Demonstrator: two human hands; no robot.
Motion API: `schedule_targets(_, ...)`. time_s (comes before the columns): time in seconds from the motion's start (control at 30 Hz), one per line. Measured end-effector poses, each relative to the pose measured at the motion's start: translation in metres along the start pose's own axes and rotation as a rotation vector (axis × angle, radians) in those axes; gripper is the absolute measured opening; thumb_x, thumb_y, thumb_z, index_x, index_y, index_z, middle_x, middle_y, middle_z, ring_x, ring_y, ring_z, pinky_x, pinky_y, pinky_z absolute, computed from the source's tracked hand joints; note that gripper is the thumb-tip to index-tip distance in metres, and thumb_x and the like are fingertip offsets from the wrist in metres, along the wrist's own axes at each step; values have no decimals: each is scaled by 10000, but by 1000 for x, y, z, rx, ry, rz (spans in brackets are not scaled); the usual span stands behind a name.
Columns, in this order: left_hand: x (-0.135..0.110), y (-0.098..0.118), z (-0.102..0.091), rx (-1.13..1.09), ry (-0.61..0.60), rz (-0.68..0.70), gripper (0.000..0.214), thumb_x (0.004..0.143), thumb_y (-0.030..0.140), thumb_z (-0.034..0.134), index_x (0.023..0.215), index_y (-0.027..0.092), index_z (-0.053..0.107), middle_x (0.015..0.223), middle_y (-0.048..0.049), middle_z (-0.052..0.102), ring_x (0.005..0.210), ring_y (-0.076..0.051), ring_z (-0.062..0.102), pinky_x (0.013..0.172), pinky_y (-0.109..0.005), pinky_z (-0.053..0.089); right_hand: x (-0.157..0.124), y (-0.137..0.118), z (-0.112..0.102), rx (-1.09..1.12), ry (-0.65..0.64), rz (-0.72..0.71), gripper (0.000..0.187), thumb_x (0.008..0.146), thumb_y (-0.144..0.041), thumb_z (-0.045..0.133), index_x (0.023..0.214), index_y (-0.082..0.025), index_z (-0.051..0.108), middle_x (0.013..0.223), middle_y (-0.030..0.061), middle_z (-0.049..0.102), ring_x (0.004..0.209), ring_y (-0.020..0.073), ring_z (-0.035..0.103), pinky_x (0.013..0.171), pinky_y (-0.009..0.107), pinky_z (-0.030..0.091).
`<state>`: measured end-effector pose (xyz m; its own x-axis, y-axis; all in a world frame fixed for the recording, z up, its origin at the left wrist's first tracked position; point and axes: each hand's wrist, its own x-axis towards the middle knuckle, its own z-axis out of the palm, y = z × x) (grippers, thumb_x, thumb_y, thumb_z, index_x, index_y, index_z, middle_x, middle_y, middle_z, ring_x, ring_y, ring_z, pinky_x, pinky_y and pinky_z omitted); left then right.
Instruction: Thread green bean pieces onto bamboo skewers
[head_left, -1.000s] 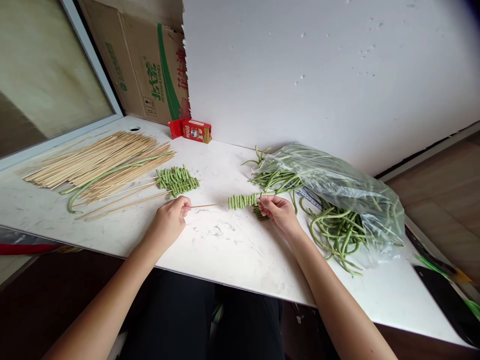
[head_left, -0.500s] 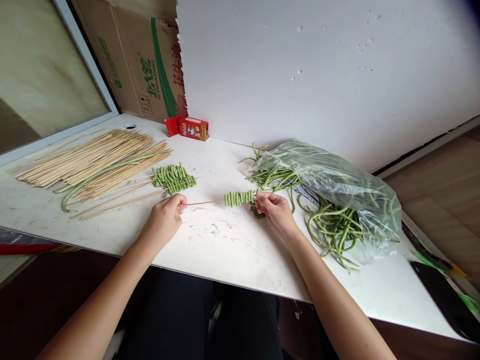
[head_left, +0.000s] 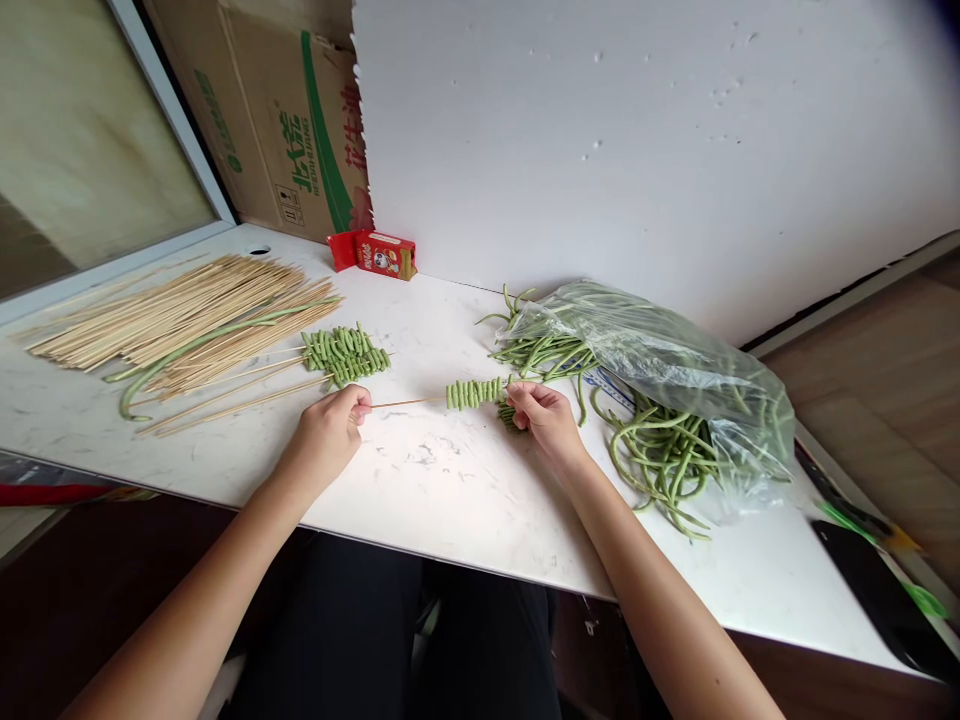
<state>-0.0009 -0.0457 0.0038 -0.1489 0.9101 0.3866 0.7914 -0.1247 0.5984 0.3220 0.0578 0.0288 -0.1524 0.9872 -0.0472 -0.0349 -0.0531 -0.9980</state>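
Note:
My left hand (head_left: 330, 425) pinches the bare end of a thin bamboo skewer (head_left: 405, 403), held level above the table. A tight row of folded long bean (head_left: 474, 394) is threaded near the skewer's other end. There my right hand (head_left: 546, 418) closes thumb and finger on the long bean at the tip, which the fingers partly hide. More green bean (head_left: 511, 417) shows just below these fingers; whether the hand holds it I cannot tell. Beyond my left hand, several finished bean skewers (head_left: 345, 353) lie side by side, their sticks pointing left.
Bare bamboo skewers (head_left: 172, 310) are heaped at the left, with one long bean (head_left: 187, 345) across them. A clear plastic bag (head_left: 652, 340) of long beans lies at the right, loose beans (head_left: 664, 455) spilling in front. A red box (head_left: 385, 256) and black phone (head_left: 874, 590) also rest on the white table (head_left: 450, 500).
The whole view has shifted very slightly. Both hands keep the same grip, and the row of bean on the skewer looks the same.

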Motion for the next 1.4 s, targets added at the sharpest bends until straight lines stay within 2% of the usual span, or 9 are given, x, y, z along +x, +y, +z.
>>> schedule_targets(0.2, 0, 0, 0, 22, 11, 16, 334, 768, -22, 444, 898, 243, 599, 825, -12, 725, 806, -196, 726, 780, -258, 566, 0, 0, 1, 7, 9, 8, 509, 672, -648, 946, 814, -191, 773, 715, 2, 620, 531, 91, 387, 496, 286, 304)
schedule_targets(0.47, 0, -1, 1, -2, 2, 25, 328, 778, -23, 432, 897, 239, 589, 830, -18, 716, 822, -201, 732, 756, -271, 552, 0, 3, 0, -14, 4, -5, 517, 684, -664, 934, 805, -191, 763, 594, -43, 462, 524, 86, 253, 490, 280, 179)
schedule_targets(0.8, 1, 0, 3, -43, -15, 32, 373, 729, -48, 427, 909, 236, 589, 878, -30, 728, 840, -199, 738, 766, -285, 586, -1, 0, 1, -66, -4, 1, 520, 720, -675, 904, 753, -195, 707, 557, -62, 393, 506, 87, 249, 481, 276, 150)
schedule_targets(1.0, 2, 0, 3, -53, 5, 36, 368, 752, -58, 439, 912, 232, 600, 886, -36, 732, 816, -198, 726, 750, -284, 568, -2, 1, 3, -56, -8, -24, 499, 711, -637, 925, 811, -180, 752, 620, -36, 483, 522, 87, 300, 479, 274, 202)
schedule_targets(1.17, 3, 3, 1, -62, 21, 16, 319, 798, -16, 448, 921, 236, 600, 847, -31, 729, 802, -204, 727, 750, -293, 567, 0, -4, -2, -27, -25, -60, 464, 730, -608, 927, 844, -179, 792, 637, -28, 493, 543, 94, 289, 502, 287, 206)
schedule_targets(1.3, 3, 4, 0, -79, 27, 8, 268, 858, 28, 439, 918, 237, 596, 865, -39, 740, 807, -208, 736, 743, -300, 560, 5, -13, -15, -29, 3, -106, 520, 813, -674, 824, 656, -197, 690, 676, 9, 554, 552, 103, 275, 503, 299, 204)
schedule_targets(1.4, 3, 1, 2, -74, 32, 9, 226, 902, 72, 445, 921, 238, 597, 868, -44, 744, 798, -208, 737, 731, -297, 553, 9, -18, -27, -225, 56, -166, 585, 823, -743, 763, 628, -198, 677, 748, 52, 658, 559, 120, 354, 507, 308, 270)
